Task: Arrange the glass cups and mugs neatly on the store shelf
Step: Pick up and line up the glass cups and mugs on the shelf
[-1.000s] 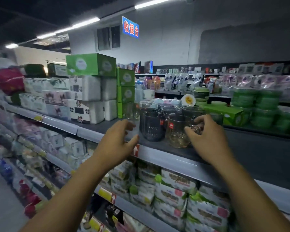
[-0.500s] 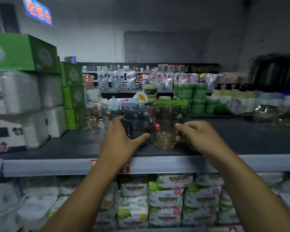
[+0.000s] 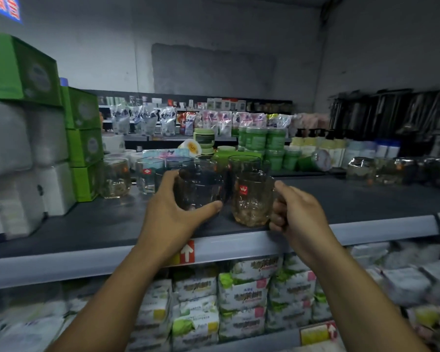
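The left grip (image 3: 172, 214) curls around a dark glass cup (image 3: 201, 191) near the front edge of the shelf (image 3: 94, 224). Just to its right, the right grip (image 3: 300, 214) holds the handle of a clear mug (image 3: 252, 201), which stands upright. More glasses (image 3: 116, 177) stand behind.

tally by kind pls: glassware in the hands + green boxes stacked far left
Dark tinted cup, gripped by left hand: 1
Clear mug with red label, handle held by right hand: 1
Green boxes stacked at left: 4
Total: 6
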